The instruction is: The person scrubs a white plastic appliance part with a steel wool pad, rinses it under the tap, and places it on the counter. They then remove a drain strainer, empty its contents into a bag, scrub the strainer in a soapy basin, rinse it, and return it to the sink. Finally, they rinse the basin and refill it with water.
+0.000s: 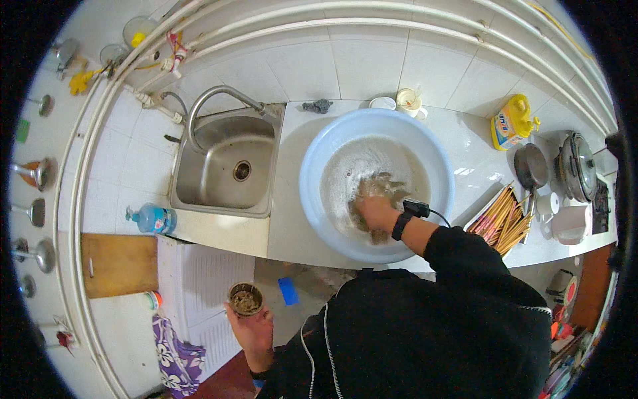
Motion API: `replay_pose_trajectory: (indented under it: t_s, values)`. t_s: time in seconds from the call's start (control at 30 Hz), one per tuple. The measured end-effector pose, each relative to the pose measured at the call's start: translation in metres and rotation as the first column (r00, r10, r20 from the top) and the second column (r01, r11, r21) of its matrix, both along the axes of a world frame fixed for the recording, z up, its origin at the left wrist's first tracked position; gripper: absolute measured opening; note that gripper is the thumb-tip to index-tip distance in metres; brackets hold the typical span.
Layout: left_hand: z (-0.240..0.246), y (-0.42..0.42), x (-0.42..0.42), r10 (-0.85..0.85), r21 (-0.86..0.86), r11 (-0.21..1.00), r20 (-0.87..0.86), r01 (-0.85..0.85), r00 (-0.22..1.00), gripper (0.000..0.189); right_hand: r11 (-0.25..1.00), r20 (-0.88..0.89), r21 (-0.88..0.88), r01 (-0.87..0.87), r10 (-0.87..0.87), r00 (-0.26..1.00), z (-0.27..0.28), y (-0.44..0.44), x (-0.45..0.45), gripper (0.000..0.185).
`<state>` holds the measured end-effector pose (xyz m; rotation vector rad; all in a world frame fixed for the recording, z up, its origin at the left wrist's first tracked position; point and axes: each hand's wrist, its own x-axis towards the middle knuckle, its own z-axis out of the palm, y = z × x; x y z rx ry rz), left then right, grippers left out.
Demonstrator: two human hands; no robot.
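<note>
My left hand (251,326) holds a small round bowl (245,299) with brownish contents, out over the floor at the lower left. On the counter stands a large light-blue plastic basin (311,204) of cloudy, foamy water. My right hand (377,212) reaches into this water, a dark band and a small cabled device at its wrist. Its fingers are under the murky surface, and brownish matter shows around them. Whether they grip anything is hidden.
Left of the basin is a steel sink (224,164) with a curved faucet (192,119). A tray of wooden sticks (501,222), a small pan (531,167) and a yellow detergent jug (511,122) stand to the right. A blue pump bottle (154,218) stands left, below the sink.
</note>
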<state>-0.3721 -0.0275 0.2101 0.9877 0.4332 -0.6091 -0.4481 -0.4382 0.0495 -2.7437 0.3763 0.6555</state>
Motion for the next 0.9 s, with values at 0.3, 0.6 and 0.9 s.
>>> replay_pose_trajectory:
  t_s: [0.3,0.6,0.9]
  values:
    - [0.013,-0.106,0.096,-0.355,-0.209,0.896,0.189,0.391,0.915,0.044,0.996,0.281,0.092,0.022,-0.047,0.959,0.003,-0.015,-0.001,0.055]
    - [-0.032,-0.296,0.256,-0.665,-0.172,0.710,0.153,0.683,0.731,0.042,0.891,0.296,0.130,0.435,-0.454,0.841,0.066,0.005,-0.047,0.057]
    - [-0.137,-0.461,0.312,-0.890,0.312,0.429,0.306,0.848,0.338,0.059,0.551,0.511,0.027,0.834,-0.724,0.462,0.101,0.084,-0.074,0.033]
